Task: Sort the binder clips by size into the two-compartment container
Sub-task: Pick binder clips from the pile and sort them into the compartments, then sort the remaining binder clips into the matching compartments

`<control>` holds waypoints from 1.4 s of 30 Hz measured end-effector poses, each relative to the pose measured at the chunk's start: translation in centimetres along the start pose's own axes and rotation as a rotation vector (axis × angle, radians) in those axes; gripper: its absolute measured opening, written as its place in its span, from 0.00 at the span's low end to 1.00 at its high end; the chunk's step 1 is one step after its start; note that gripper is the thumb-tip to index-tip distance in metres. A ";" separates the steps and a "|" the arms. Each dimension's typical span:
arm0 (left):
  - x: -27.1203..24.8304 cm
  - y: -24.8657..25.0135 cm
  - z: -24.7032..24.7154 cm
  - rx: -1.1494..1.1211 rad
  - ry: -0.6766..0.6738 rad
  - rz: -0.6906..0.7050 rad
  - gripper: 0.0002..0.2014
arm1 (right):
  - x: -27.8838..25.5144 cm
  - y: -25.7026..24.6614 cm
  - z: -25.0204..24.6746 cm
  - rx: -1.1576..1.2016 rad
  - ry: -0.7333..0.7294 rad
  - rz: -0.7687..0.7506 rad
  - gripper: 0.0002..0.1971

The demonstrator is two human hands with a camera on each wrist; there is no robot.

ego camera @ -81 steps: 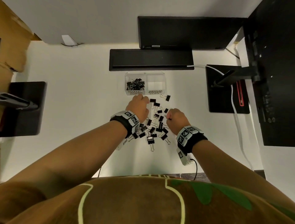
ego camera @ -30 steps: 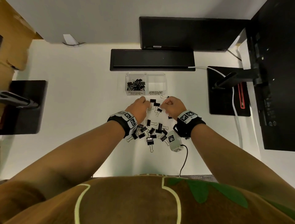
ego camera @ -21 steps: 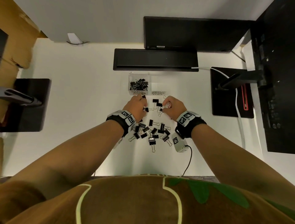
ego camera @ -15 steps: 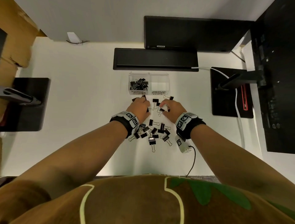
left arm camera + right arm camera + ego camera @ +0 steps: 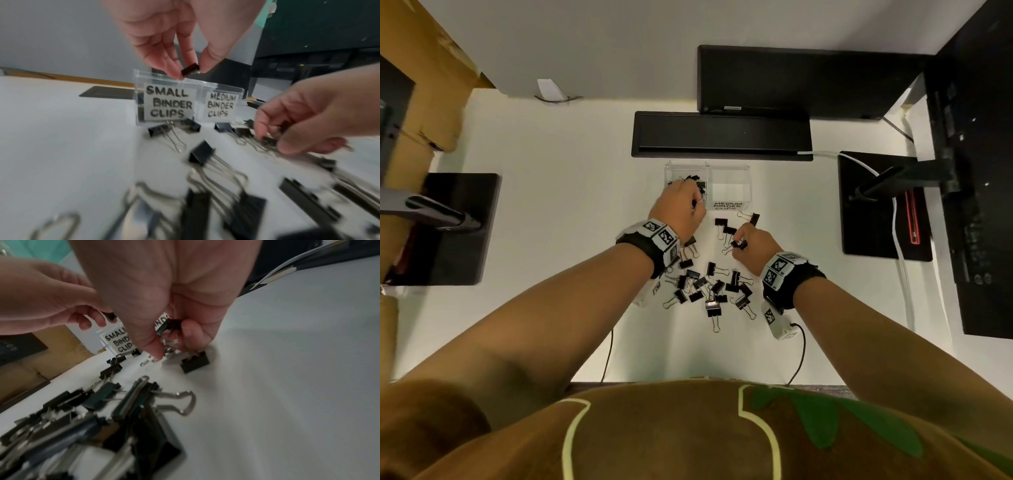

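A clear two-compartment container (image 5: 746, 168) stands on the white desk, labelled "small binder clips" (image 5: 168, 104) on the left and "medium binder clips" (image 5: 221, 105) on the right. Several small clips lie in the left compartment; the right one looks empty. My left hand (image 5: 690, 197) hovers over the small compartment and pinches a small black clip (image 5: 190, 70) between thumb and fingertips. My right hand (image 5: 738, 241) is low over the desk with its fingers curled round another black clip (image 5: 170, 324). A pile of black binder clips (image 5: 709, 287) lies between my wrists.
A flat black bar (image 5: 722, 137) lies just behind the container, with a monitor (image 5: 808, 82) behind it. Black stand bases sit at the left (image 5: 448, 229) and right (image 5: 876, 205). A white cable (image 5: 900, 240) runs down the right side. Loose clips (image 5: 750, 216) lie in front of the container.
My left hand has moved forward from the loose clips to above the small compartment, carrying a clip. My right hand has drawn back slightly and closed on a clip.
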State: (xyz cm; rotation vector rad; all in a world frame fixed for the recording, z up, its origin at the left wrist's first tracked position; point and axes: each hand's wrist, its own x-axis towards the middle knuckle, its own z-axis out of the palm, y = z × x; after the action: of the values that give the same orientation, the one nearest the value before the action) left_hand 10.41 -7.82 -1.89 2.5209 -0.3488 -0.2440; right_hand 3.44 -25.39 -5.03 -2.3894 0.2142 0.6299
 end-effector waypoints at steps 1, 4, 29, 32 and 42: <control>0.6 -0.1 -0.5 0.035 0.015 -0.006 0.07 | 0.0 -0.2 -0.2 0.017 -0.002 0.006 0.13; 2.0 -0.7 -1.4 0.123 0.030 -0.025 0.08 | 0.3 -1.4 -1.0 0.058 0.012 -0.009 0.14; -7.7 -3.5 3.1 0.246 -0.332 0.267 0.19 | 6.1 -11.4 -3.6 -0.141 0.072 -0.289 0.16; -7.3 -3.7 2.6 0.254 -0.309 0.197 0.20 | 5.0 -10.0 -4.3 0.019 0.137 -0.271 0.15; -8.2 -1.6 4.3 0.188 -0.346 0.359 0.17 | -0.6 -0.4 -3.2 0.265 0.257 0.040 0.13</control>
State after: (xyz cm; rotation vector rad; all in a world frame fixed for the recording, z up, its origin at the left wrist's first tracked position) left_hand 1.88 -6.34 -5.51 2.5342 -0.9905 -0.5251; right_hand 4.26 -27.11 -2.33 -2.2061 0.4289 0.2881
